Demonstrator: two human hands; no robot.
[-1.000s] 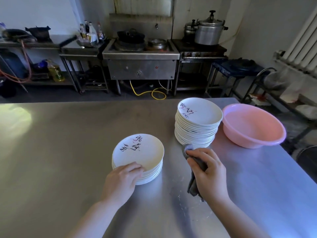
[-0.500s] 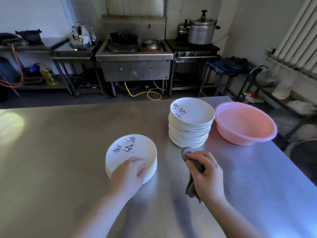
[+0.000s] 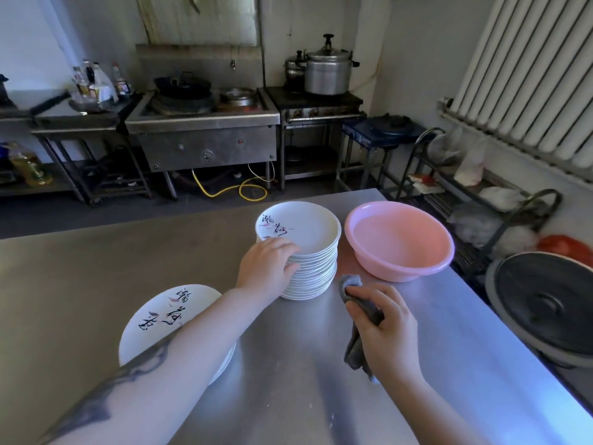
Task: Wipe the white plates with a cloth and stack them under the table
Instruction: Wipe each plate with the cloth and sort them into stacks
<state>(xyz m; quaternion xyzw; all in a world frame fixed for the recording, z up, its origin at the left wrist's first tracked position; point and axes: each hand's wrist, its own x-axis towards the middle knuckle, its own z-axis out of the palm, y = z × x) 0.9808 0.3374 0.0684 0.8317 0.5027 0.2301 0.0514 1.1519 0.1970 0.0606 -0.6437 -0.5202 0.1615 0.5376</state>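
The left forearm is crossing over the short stack of plates [image 3: 167,319] and hiding its near and right edge, so only the top plate's painted face and a sliver of rims below the arm are showing. How many plates are lying in that stack is hard to tell. It is sitting on the steel counter [image 3: 80,268], well to the near left of the tall stack of plates [image 3: 305,252].

The left hand [image 3: 268,266] is reaching to the tall stack, its fingers lying over the near-left rim of the top plate and the thumb pressing against the rims lower down, so it is gripping the upper plates at that edge. The hand is covering part of the painted lettering there.

The right hand [image 3: 386,329] is resting on the counter just to the near right of the tall stack, fingers curled around a grey cloth [image 3: 359,319]. One end of the cloth is poking out above the fingers towards the stack, and the other end is trailing out under the palm; the middle is buried in the grip.

A pink basin [image 3: 399,240] is standing just to the right of the tall stack, nearly touching it. Its inside is looking pale and glossy; whether water is lying in it is not possible to say.
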